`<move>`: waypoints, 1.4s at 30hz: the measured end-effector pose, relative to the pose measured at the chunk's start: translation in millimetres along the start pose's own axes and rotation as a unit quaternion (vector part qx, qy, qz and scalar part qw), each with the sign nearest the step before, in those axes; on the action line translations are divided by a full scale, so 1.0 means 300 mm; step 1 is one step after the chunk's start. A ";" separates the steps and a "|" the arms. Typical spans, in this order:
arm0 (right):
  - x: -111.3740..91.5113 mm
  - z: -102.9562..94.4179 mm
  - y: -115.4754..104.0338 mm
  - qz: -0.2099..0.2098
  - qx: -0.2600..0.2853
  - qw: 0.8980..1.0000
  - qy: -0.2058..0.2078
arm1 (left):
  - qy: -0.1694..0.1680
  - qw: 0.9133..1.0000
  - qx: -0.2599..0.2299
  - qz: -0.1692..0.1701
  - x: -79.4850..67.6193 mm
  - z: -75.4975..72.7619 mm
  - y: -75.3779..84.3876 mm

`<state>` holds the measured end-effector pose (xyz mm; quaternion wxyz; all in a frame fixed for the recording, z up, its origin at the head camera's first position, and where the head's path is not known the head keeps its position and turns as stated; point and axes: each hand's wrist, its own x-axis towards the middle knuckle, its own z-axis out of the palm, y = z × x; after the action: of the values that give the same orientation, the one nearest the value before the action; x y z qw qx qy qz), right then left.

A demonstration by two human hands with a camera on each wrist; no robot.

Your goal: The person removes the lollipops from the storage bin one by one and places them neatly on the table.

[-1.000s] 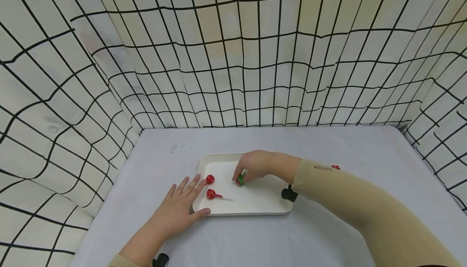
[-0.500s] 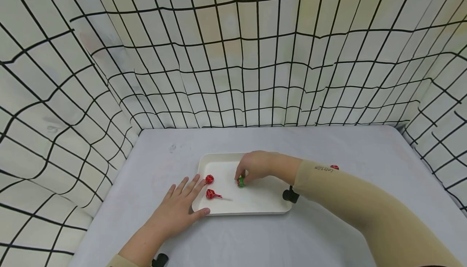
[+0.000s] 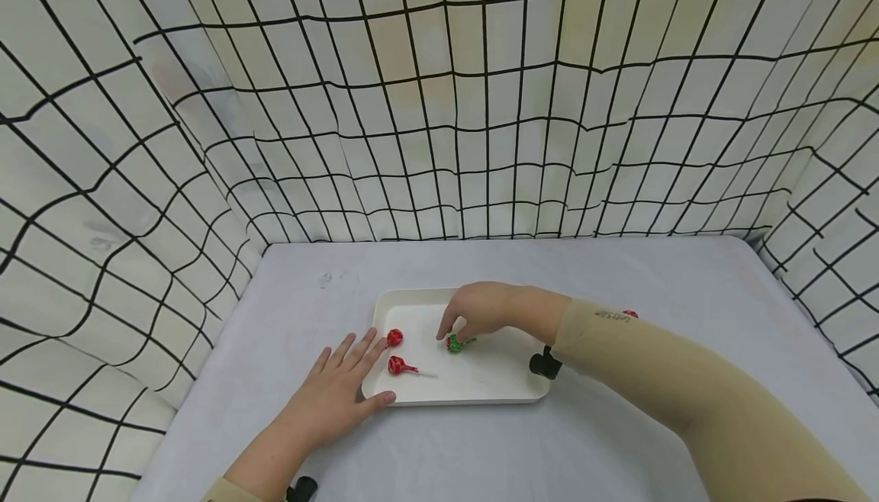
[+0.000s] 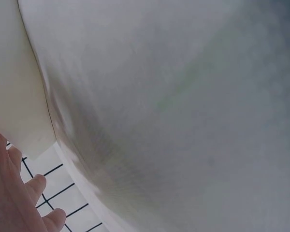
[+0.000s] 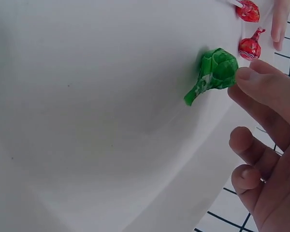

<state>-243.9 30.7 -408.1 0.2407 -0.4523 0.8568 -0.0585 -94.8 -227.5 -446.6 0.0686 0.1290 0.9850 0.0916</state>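
The white tray [image 3: 481, 387] lies on the table with a green-wrapped lollipop [image 3: 455, 344] near its middle. My right hand [image 3: 477, 311] hovers over this lollipop, thumb and forefinger parted. In the right wrist view the thumb tip [image 5: 245, 75] is right beside the green wrapper [image 5: 220, 67], perhaps touching it; the other fingers are loosely bent. My left hand [image 3: 343, 384] rests with spread fingers at the tray's left edge. Close to those fingers, two red lollipops [image 3: 394, 338] [image 3: 398, 365] lie in the tray.
Another red lollipop [image 3: 629, 313] shows partly behind the right sleeve [image 3: 639, 357], on the table to the right of the tray. White cloth [image 3: 330, 281] covers the table. White walls with a black grid [image 3: 481, 120] stand at the back and sides.
The right thumb and forefinger have moved apart from the green lollipop, which now lies more exposed on the tray, its wrapper tail pointing right. The left hand stays in place.
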 end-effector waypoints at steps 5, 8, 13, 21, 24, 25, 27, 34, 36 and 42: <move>0.002 0.009 -0.011 0.000 0.010 1.000 -0.022 | 0.001 1.000 -0.005 0.003 0.002 0.005 0.000; 0.001 0.016 -0.013 0.005 0.008 1.000 -0.026 | 0.004 1.000 -0.004 0.004 0.003 0.008 -0.001; -0.002 0.021 -0.014 0.016 0.009 1.000 -0.024 | 0.007 1.000 0.000 0.005 0.004 0.011 -0.004; 0.001 0.033 -0.003 0.019 0.007 1.000 -0.016 | 0.005 1.000 0.003 0.004 0.002 0.006 0.001; 0.002 0.038 0.003 0.017 0.006 1.000 -0.012 | 0.006 1.000 0.000 0.004 0.002 0.005 0.002; 0.002 0.040 0.005 0.016 0.006 1.000 -0.012 | 0.004 1.000 0.000 0.002 0.002 0.004 0.002; 0.000 0.042 0.009 0.014 0.006 1.000 -0.010 | 0.004 1.000 -0.001 0.002 0.002 0.004 0.002; -0.008 0.044 0.015 0.006 0.017 1.000 -0.001 | 0.006 1.000 0.001 0.003 0.001 0.007 -0.002; -0.010 0.042 0.016 0.011 0.022 1.000 0.001 | 0.005 1.000 0.001 0.002 0.000 0.006 -0.003; -0.019 0.029 0.017 0.030 0.027 0.999 0.011 | 0.006 1.000 -0.002 0.004 0.000 0.008 -0.004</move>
<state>-240.9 39.2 -415.3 0.2452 -0.4196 0.8704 -0.0791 -94.7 -228.4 -449.1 0.0627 0.1327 0.9847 0.0945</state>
